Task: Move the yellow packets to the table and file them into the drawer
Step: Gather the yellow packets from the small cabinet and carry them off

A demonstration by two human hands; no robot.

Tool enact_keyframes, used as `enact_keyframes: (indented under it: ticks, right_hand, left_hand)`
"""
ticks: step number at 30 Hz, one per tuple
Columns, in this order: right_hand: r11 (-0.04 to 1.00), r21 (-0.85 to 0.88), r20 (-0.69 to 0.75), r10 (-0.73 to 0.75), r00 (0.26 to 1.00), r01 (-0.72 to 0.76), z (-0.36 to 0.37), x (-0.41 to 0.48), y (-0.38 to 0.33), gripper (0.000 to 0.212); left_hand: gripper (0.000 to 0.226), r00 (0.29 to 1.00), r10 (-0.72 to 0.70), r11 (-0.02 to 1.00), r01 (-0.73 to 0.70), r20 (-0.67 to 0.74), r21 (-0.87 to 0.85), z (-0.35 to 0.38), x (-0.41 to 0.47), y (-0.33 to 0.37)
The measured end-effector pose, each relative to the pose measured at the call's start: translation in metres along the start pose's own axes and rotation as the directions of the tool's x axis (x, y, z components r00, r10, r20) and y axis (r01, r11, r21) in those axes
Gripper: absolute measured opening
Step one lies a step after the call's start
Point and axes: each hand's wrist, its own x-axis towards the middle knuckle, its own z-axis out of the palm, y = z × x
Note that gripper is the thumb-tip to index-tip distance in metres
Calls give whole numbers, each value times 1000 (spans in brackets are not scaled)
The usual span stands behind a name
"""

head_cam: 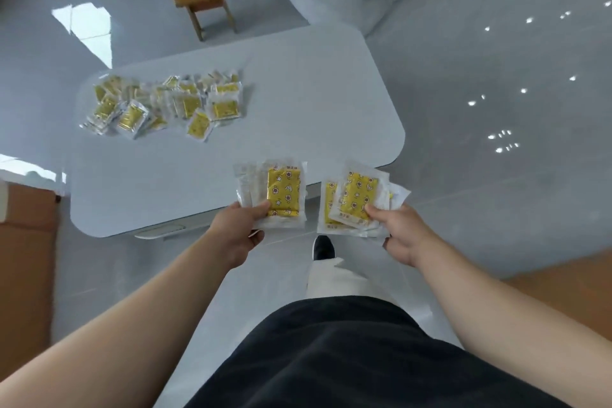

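Yellow packets, each one a bright printed pouch with small star and moon shapes sealed inside a clear plastic sleeve, are showing in three places. The left hand (238,228) is gripping a small stack of packets (283,192), thumb lying across the lower edge of the top pouch and fingers curling underneath. The right hand (402,235) is pinching a second, fanned bunch of packets (354,200), thumb pressing on top and fingers wrapping below, so several sleeves are spreading out at different angles. Both bundles are hanging in the air over the near edge of the white table (314,93), not touching it, and they are sitting just beside each other with a narrow gap between them.

Farther back, on the left part of the tabletop, a loose pile of packets (165,103) is lying scattered and overlapping, some tilted, their plastic catching the light. Under the near edge of the table, a pale drawer front (160,230) is showing; whether it is pulled out is hard to tell.

Beyond the table a wooden stool (207,2) is carrying more white and yellow packs. A brown cardboard box (26,242) is standing at the left edge. Below the hands, a dark shoe (323,247) is resting on the glossy grey floor (480,76).
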Motion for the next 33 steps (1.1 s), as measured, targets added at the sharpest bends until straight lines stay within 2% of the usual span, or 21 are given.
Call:
enact_keyframes:
  ticks: [4, 7, 12, 16, 17, 19, 20, 22, 24, 25, 28, 31, 33]
  right_hand:
    - [994, -102, 25, 49, 998, -46, 30, 46, -64, 31]
    - [990, -139, 45, 44, 998, -37, 57, 72, -106, 22]
    - [984, -174, 90, 57, 994, -41, 95, 115, -160, 23]
    - [977, -214, 72, 26, 997, -10, 122, 151, -189, 39]
    - [978, -208, 72, 27, 997, -11, 128, 161, -196, 37]
    - [978, -208, 70, 50, 996, -34, 139, 176, -208, 20]
    - [975, -220, 58, 54, 997, -40, 145, 182, -214, 21]
    - [969, -242, 31, 70, 997, -60, 157, 195, -227, 33]
    - [971, -231, 15, 70, 997, -65, 170, 211, -240, 69]
    - [969, -235, 12, 84, 996, -79, 176, 221, -247, 77]
    - [954, -291, 8, 77, 997, -71, 194, 248, -265, 78]
    - [942, -324, 12, 92, 996, -83, 207, 274, -279, 89]
    - [934, -343, 14, 107, 994, -95, 212, 295, -286, 84]
  left_hand:
    - [14, 997, -5, 998, 0, -72, -68, 9, 32, 53]
    - [13, 994, -30, 991, 16, -106, -132, 14, 50, 84]
    - [14, 987, -67, 983, 41, -143, -182, 16, 88, 129]
    - [15, 986, -93, 978, 64, -139, -199, 20, 132, 165]
    - [15, 986, -98, 976, 69, -135, -207, 20, 144, 173]
    - [16, 984, -123, 969, 92, -126, -227, 20, 168, 191]
    - [16, 983, -140, 967, 109, -121, -231, 21, 179, 199]
    - [15, 981, -164, 965, 137, -108, -222, 21, 197, 217]
    - [15, 980, -172, 968, 149, -101, -202, 21, 218, 233]
    - [15, 979, -174, 971, 153, -101, -185, 21, 229, 241]
    - [15, 977, -186, 977, 172, -105, -130, 22, 261, 263]
    - [16, 970, -212, 975, 202, -121, -90, 26, 291, 277]
    - [15, 966, -226, 973, 217, -126, -77, 30, 309, 280]
